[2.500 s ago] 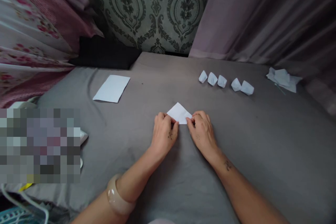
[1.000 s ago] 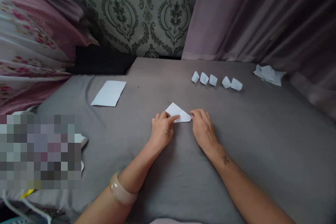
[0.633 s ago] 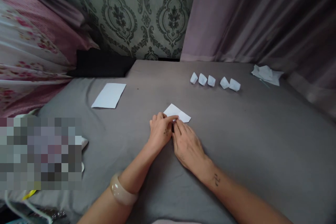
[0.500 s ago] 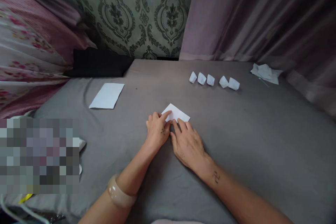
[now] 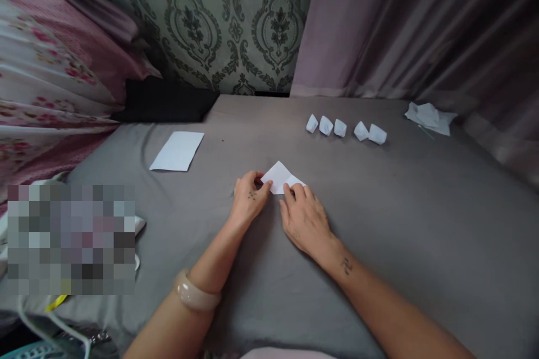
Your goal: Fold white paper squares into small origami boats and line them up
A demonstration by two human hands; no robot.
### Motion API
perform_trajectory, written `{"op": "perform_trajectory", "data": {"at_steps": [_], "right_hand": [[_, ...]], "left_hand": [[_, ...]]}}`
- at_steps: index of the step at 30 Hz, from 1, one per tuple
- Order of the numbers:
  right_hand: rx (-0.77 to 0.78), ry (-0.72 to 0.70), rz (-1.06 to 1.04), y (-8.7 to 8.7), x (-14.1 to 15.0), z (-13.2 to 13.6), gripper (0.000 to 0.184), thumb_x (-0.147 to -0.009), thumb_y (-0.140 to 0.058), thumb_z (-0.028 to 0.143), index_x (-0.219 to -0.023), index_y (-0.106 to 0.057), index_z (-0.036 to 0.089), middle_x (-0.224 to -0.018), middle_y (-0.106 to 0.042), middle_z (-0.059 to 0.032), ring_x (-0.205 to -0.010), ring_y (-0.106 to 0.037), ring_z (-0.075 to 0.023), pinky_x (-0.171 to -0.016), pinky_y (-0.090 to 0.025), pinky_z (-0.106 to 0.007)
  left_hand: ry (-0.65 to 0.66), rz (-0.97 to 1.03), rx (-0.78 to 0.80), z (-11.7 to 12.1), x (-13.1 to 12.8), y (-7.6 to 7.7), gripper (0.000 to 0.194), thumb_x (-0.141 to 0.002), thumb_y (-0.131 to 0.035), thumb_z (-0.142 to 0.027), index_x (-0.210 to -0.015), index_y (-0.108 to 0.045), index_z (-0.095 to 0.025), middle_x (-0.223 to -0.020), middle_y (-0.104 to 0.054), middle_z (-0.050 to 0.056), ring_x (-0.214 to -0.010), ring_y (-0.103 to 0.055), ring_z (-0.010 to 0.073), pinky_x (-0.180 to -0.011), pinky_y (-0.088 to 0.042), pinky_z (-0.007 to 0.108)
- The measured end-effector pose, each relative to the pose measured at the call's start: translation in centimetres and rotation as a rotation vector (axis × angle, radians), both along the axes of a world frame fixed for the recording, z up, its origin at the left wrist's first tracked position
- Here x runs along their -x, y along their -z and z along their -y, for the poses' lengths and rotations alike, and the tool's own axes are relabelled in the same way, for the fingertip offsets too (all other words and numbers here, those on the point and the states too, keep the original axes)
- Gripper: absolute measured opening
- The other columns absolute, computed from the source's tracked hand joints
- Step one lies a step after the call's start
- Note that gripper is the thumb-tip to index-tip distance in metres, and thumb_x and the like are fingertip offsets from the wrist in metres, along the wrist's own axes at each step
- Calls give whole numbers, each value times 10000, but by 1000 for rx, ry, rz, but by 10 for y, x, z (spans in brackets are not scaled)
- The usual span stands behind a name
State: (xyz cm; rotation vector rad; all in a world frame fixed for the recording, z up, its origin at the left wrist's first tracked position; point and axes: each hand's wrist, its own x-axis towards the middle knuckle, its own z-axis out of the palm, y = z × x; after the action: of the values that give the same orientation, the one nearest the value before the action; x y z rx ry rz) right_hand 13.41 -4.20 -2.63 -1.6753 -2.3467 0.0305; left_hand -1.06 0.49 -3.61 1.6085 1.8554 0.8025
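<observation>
A small folded piece of white paper (image 5: 278,176), with a pointed top, lies on the grey cloth between my hands. At its left corner, my left hand (image 5: 251,196) pinches the edge between thumb and fingers. My right hand (image 5: 306,214) rests over the lower right part, fingertips pressing down on the paper and thumb held apart on the cloth side. The fingers of the right hand partly cover the right corner.
Several small folded white paper pieces (image 5: 340,128) stand in a row at the back right. Farther right lie crumpled papers (image 5: 430,118). A flat white sheet stack (image 5: 179,151) sits at left, before a black folded cloth (image 5: 168,104). A blurred-out patch covers the left side.
My left hand has drawn back from the middle of the paper to its left corner. The right hand has shifted slightly right, and more of the paper shows.
</observation>
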Motion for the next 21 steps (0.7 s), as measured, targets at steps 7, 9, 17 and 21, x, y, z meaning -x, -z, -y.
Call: {"op": "perform_trajectory", "data": {"at_steps": [7,9,17,21], "right_hand": [[-24,-33,-19,3,-6,-5,342,-941,-389,255,-1215,-551,129,-1051,-577,-137,-960,-492,-260,-786,-445,-381],[-27,-50,-41,3,-10,-8,313,-939,-391,222,-1182,-570,140,-1054,-579,-126,-968,-496,-244,-807,-442,-363],[21,-84,-169,1,-32,-22,242,-925,-425,159,-1082,-608,162,-1049,-609,-90,-979,-511,-208,-857,-442,-323],[28,-123,-197,4,-37,-23,234,-922,-440,148,-1064,-619,196,-1044,-615,-63,-961,-513,-194,-823,-453,-303]], "left_hand": [[-37,171,75,11,-3,-7,74,-761,-530,-222,-785,-567,-163,-648,-660,16,-515,-584,121,-522,-424,225],[-42,326,169,19,-9,-8,127,-741,-513,-173,-867,-497,-166,-629,-660,-1,-398,-545,101,-428,-395,202],[-2,738,433,43,-35,-21,418,-788,-454,-107,-1152,-253,-138,-643,-634,-11,-366,-567,135,-350,-425,216],[26,685,415,48,-34,-22,461,-820,-441,-144,-1219,-211,-119,-715,-632,10,-370,-551,112,-363,-435,218]]}}
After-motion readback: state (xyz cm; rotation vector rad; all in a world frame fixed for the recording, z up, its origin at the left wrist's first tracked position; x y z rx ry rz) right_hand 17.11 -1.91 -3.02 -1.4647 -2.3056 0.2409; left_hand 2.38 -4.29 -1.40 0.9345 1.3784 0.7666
